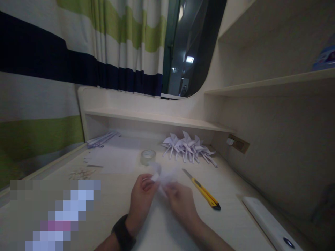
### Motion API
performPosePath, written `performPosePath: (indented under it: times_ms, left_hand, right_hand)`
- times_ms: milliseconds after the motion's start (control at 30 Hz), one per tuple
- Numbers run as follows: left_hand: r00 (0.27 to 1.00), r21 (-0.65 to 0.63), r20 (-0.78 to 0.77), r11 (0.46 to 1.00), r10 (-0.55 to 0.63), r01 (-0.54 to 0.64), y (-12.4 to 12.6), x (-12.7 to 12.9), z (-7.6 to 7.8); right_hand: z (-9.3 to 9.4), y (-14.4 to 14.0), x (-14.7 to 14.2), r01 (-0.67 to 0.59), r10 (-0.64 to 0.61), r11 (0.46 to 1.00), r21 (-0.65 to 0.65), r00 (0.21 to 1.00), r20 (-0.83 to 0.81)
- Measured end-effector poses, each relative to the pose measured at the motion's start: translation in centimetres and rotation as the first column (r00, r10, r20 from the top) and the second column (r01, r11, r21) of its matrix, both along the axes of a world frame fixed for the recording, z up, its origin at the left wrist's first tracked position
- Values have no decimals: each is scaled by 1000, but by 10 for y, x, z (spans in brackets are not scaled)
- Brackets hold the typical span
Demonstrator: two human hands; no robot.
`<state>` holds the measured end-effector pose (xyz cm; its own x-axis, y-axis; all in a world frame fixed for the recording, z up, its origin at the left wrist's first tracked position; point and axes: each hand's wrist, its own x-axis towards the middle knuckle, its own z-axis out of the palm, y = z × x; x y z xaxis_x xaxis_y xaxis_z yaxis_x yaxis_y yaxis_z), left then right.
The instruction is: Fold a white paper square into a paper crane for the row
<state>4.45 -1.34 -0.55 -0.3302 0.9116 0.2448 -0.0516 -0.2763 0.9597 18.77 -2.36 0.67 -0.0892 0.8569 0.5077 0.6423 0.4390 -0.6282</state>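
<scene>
Both my hands meet over the middle of the desk around a white paper pinwheel (167, 173), whose blades are smeared by motion. My left hand (143, 191) pinches its left part, fingers curled. My right hand (181, 198) has its fingertips closed on the near right side of the paper. Just beyond lies a roll of clear tape (148, 157). A yellow utility knife (204, 191) with its blade out rests to the right of my right hand. Several finished-looking paper pinwheels (187, 146) with paper sticks are piled at the back.
White paper sheets (115, 155) lie at the back left, with rolled paper strips (103, 138) behind them. Small pale pieces (82, 173) are scattered nearer. A white flat device (269, 223) sits at the right edge. A low shelf (157, 116) spans the back, and a wall socket (239, 143) is at right.
</scene>
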Motion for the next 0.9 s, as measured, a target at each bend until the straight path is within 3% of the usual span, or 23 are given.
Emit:
performPosePath:
  times_ms: [100,167,233,333,400,467,667,900]
  left_hand:
    - [1000,24,-13,1000,13,-13,0,-1,2]
    - [999,31,-51,999,11,-10,-1,-2,3]
    - [997,20,-83,1000,5,-4,-2,-3,3]
    - [994,18,-110,1000,5,-3,-2,-4,2]
    - [991,15,-134,1000,3,-1,-2,-4,1]
    - [988,9,-154,1000,-13,14,-3,-3,0]
    - [994,30,-102,999,-41,44,-6,1,1]
    - [995,51,-76,997,-60,64,-2,3,-3]
  right_hand:
    - [2,5,-5,-119,31,938,-325,964,-264]
    - [2,8,-6,-159,6,899,-409,937,-350]
    - [3,9,-2,-65,-49,941,-334,946,-322]
    - [8,7,6,127,-123,992,14,978,-169]
    - [12,4,10,123,-107,974,188,990,-94]
    - [15,3,11,89,-77,973,211,995,-64]
    - [18,9,9,32,-38,997,-70,995,-93]
    - [16,17,8,-85,-30,947,-309,937,-348]
